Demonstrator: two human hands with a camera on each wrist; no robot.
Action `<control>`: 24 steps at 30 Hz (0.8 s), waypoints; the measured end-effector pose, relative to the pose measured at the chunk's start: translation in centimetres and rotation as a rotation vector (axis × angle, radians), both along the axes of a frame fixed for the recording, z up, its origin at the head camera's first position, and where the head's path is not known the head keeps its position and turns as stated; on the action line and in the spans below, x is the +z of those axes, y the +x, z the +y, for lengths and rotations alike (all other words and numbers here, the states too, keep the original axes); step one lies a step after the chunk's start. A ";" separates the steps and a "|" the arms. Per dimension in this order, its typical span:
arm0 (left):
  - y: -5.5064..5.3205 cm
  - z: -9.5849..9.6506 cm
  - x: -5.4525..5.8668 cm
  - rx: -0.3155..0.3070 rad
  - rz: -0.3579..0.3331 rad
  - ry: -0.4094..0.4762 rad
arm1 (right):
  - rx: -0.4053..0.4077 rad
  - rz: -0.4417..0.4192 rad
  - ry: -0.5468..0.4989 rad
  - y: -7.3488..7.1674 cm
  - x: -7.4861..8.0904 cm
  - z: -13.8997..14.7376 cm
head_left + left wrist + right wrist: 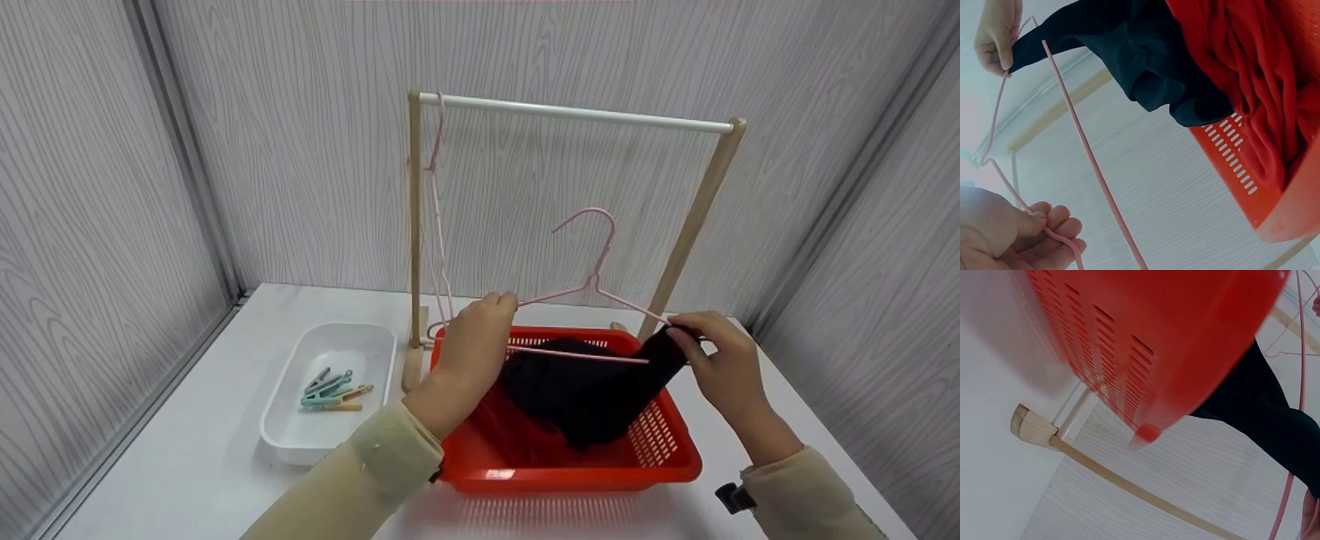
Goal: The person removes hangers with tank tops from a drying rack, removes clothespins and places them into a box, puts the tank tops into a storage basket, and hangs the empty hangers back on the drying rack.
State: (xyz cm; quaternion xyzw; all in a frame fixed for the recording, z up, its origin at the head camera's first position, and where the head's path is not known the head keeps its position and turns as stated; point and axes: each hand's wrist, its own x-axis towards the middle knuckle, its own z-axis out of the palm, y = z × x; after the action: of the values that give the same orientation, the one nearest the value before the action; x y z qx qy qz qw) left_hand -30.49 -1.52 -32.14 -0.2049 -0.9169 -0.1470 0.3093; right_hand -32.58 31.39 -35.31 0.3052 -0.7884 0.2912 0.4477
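Observation:
My left hand (474,352) grips one shoulder of a pink clothes hanger (555,294), with its thumb and fingers curled round the wire in the left wrist view. The hanger's hook points up above the basket. At the hanger's other shoulder, my right hand (721,352) pinches a raised end of a black garment (592,397). The cloth covers part of the hanger's lower bar (1089,152) there. The rest of the garment droops into a red basket (570,480), beside red cloth (1258,90). What kind of garment it is cannot be told.
Behind the basket stands a rack with wooden posts and a white rail (577,112). A second pink hanger (437,217) hangs at the rail's left end. On the left, a white tray (281,420) holds several clothespins (334,394). Panelled walls enclose the table.

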 end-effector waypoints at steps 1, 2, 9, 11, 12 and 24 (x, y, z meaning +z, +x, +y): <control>0.0 0.0 0.0 0.000 0.000 0.000 | 0.002 -0.004 0.002 0.0 0.0 0.0; 0.0 -0.1 -0.1 0.000 -0.001 0.003 | 0.002 -0.007 0.004 0.0 0.0 0.0; 0.1 -0.3 0.0 0.012 0.028 -0.005 | 0.029 -0.002 -0.003 0.0 0.5 -0.1; 0.0 -0.4 0.1 0.015 0.041 -0.007 | 0.035 0.003 -0.011 0.0 0.5 -0.2; 0.0 -0.4 0.1 0.013 0.043 -0.004 | 0.037 0.005 -0.014 0.0 0.5 -0.2; 0.3 -0.9 0.1 0.001 0.042 0.033 | 0.046 0.006 -0.102 -0.3 0.5 -0.2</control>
State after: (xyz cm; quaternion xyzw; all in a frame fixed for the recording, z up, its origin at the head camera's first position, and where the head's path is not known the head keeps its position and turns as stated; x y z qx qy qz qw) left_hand -30.23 -2.37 -32.00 -0.2024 -0.9078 -0.1575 0.3319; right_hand -32.83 31.22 -34.81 0.3009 -0.7641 0.3402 0.4582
